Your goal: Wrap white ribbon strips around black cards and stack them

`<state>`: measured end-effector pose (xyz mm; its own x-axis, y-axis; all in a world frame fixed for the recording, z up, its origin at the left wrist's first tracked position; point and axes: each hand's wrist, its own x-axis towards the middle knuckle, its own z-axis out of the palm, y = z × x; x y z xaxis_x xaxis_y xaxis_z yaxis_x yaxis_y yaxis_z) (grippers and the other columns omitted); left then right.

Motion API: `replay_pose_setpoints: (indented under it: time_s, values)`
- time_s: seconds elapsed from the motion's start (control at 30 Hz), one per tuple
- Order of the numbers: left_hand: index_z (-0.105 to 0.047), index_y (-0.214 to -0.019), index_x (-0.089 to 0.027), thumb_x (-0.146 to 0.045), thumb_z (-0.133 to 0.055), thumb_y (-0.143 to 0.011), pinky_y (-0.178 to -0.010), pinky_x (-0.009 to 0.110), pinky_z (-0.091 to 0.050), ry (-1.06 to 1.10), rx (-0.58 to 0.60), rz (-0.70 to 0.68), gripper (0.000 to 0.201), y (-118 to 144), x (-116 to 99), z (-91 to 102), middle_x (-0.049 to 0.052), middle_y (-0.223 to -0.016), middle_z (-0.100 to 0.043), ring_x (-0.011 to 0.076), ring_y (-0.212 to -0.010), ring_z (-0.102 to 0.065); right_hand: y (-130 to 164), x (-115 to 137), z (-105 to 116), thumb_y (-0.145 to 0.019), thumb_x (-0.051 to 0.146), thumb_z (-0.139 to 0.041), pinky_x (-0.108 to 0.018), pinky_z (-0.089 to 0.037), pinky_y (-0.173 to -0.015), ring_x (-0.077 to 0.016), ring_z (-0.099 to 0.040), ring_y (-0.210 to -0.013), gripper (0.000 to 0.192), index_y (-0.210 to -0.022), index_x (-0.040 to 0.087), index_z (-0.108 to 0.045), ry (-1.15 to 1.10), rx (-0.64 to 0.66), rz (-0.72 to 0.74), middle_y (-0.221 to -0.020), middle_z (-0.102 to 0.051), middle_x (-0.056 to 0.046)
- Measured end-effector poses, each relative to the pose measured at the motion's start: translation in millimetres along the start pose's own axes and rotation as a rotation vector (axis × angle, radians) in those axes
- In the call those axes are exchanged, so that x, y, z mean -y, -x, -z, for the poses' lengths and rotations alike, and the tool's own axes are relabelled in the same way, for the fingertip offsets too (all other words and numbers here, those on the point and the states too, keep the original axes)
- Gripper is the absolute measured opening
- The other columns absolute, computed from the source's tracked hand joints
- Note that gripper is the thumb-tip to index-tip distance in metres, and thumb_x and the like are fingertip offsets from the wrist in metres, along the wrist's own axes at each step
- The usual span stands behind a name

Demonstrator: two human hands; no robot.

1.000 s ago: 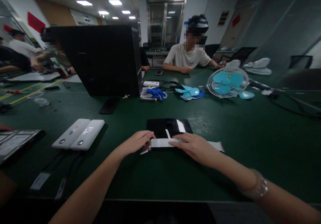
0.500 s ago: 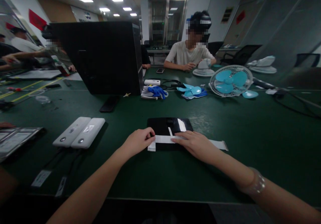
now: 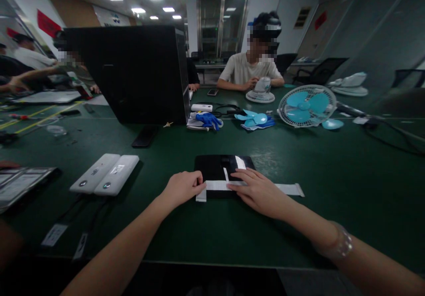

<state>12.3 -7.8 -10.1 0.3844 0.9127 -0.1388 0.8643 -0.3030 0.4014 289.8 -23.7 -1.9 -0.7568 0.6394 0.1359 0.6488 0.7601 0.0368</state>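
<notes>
On the green bench, seen from the head camera — the only view — the person's two bare hands met over a flat black panel lying straight ahead. A long white ribbon strip ran across the panel's near edge and trailed off to the right onto the bench. The left hand had its fingers curled together, pinching the strip's left end, where a short white tab folded downward; the right hand lay flat with its fingers stretched out and close together, pressing the strip down on the panel. To the left lay two white elongated devices side by side, well apart from the hands; farther back stood a black monitor, blue gloves, loose blue fan blades and a white-caged fan, with a seated co-worker handling another small fan beyond. The likely trouble: a sharp tug by the left hand could crease or tear the thin strip, or drag the panel along the bench, as only the right palm steadied it. How the strip joined the panel was hidden beneath the right hand — and the dim, blurred picture left the left fingertips' exact grip hard to make out.
</notes>
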Motion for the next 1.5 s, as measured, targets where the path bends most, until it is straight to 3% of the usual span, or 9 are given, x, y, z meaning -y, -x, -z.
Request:
replay_pose_setpoints:
  time_s: [0.17,0.43,0.6,0.67,0.93,1.2,1.5]
  values:
    - [-0.063,-0.09,-0.024,-0.048,-0.05,-0.089,-0.053,0.024,-0.037,0.035,-0.056,0.021,0.027,1.1,1.0,4.1,-0.002,-0.075,-0.065,0.014,-0.065,-0.06,0.9,-1.8,-1.0,-0.095,0.027,-0.043,-0.054,-0.029,-0.11,-0.0247,-0.038,-0.132,0.041,-0.135,0.033,-0.051,-0.048,-0.007,-0.041,-0.14,-0.045,-0.004]
    - [-0.06,-0.08,-0.021,-0.052,-0.043,-0.092,-0.051,0.024,-0.034,0.059,-0.246,0.086,0.037,5.5,-2.8,14.0,-0.001,-0.066,-0.061,0.0139,-0.059,-0.056,0.0,-2.5,-1.4,-0.094,0.042,-0.046,-0.056,-0.024,-0.111,-0.0274,-0.032,-0.136,0.04,-0.132,0.033,-0.054,-0.086,0.039,-0.016,-0.146,-0.039,-0.005]
    - [-0.06,-0.079,-0.021,-0.051,-0.042,-0.093,-0.051,0.025,-0.033,0.073,-0.283,0.077,0.038,6.6,-0.9,14.4,-0.002,-0.065,-0.061,0.0139,-0.058,-0.056,-4.6,-15.9,-1.1,-0.083,0.051,-0.06,-0.051,-0.023,-0.114,-0.0257,-0.026,-0.139,0.082,-0.151,0.029,-0.021,-0.213,0.074,-0.038,-0.153,-0.027,-0.006]
    - [-0.06,-0.079,-0.021,-0.05,-0.042,-0.093,-0.051,0.025,-0.033,0.082,-0.283,0.073,0.037,6.4,-0.2,14.2,-0.002,-0.065,-0.061,0.014,-0.058,-0.056,-6.1,-21.5,-2.8,-0.082,0.052,-0.061,-0.049,-0.024,-0.114,-0.0248,-0.027,-0.139,0.089,-0.153,0.028,-0.014,-0.243,0.118,-0.068,-0.153,-0.027,-0.007]
    - [-0.06,-0.078,-0.02,-0.05,-0.043,-0.093,-0.052,0.024,-0.034,0.076,-0.285,0.064,0.037,5.3,-0.2,13.8,-0.002,-0.064,-0.06,0.0139,-0.057,-0.055,-6.8,-23.4,-8.2,-0.082,0.05,-0.06,-0.048,-0.027,-0.113,-0.026,-0.028,-0.138,0.087,-0.153,0.025,-0.016,-0.257,0.128,-0.074,-0.153,-0.027,-0.008]
    - [-0.061,-0.079,-0.02,-0.049,-0.042,-0.093,-0.053,0.025,-0.036,0.067,-0.289,0.079,0.037,5.3,0.5,14.0,-0.001,-0.066,-0.061,0.0142,-0.059,-0.056,-10.6,-18.3,-5.6,-0.076,0.052,-0.064,-0.05,-0.036,-0.107,-0.029,-0.039,-0.131,0.086,-0.149,0.024,-0.028,-0.219,0.094,-0.125,-0.148,-0.037,-0.008]
    - [-0.061,-0.079,-0.02,-0.049,-0.044,-0.092,-0.053,0.025,-0.037,0.075,-0.274,0.083,0.036,6.2,-1.5,13.7,-0.001,-0.068,-0.062,0.0136,-0.06,-0.057,-6.5,-25.5,-9.6,-0.08,0.056,-0.059,-0.052,-0.028,-0.112,-0.0292,-0.03,-0.137,0.085,-0.151,0.023,-0.025,-0.277,0.136,-0.114,-0.151,-0.03,-0.008]
